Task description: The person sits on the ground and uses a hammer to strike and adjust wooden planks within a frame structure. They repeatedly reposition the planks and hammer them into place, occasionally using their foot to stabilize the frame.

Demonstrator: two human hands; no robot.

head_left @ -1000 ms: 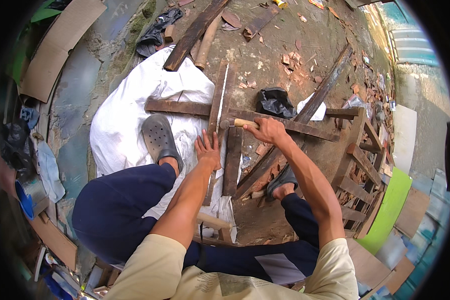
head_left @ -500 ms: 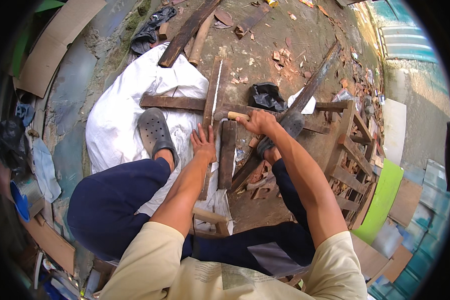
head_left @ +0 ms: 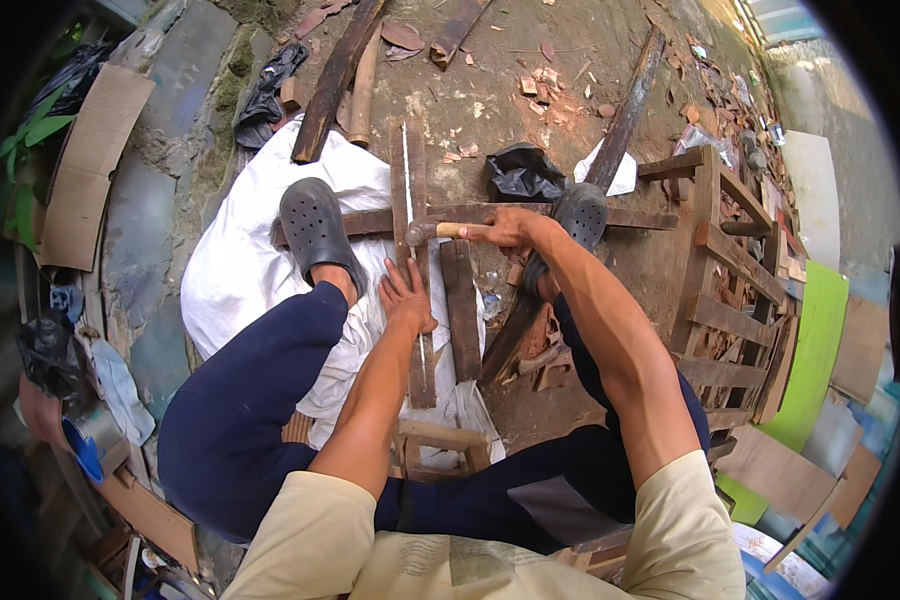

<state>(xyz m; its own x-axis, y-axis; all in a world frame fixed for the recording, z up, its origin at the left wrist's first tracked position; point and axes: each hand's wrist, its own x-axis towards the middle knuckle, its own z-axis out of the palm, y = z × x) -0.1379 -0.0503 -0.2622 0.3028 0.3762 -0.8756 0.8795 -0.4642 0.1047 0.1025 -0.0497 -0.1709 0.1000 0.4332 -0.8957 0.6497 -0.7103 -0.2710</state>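
My right hand (head_left: 515, 230) grips the wooden handle of a hammer (head_left: 450, 230). The hammer's head rests at or just above a long brown plank (head_left: 422, 375) with a white streak down its face. My left hand (head_left: 407, 300) lies on that plank with fingers spread, a little nearer to me than the hammer head. The plank crosses another board (head_left: 640, 218) that runs left to right. My left clog (head_left: 320, 220) overlaps this board's left part, and my right clog (head_left: 581, 212) is over its right part. A shorter dark plank (head_left: 462, 310) lies beside the streaked one.
A white sack (head_left: 235, 265) spreads under the boards at left. Ahead lie a dark beam (head_left: 340, 80) and a black plastic bag (head_left: 523, 173). A slatted wooden frame (head_left: 710, 240) stands at right, near a green panel (head_left: 810, 350). Below is a small wooden stool-like frame (head_left: 440, 435).
The hammer head has shifted from the streaked plank's right edge to over the plank. My left foot has moved forward onto the crossing board. My view has shifted slightly.
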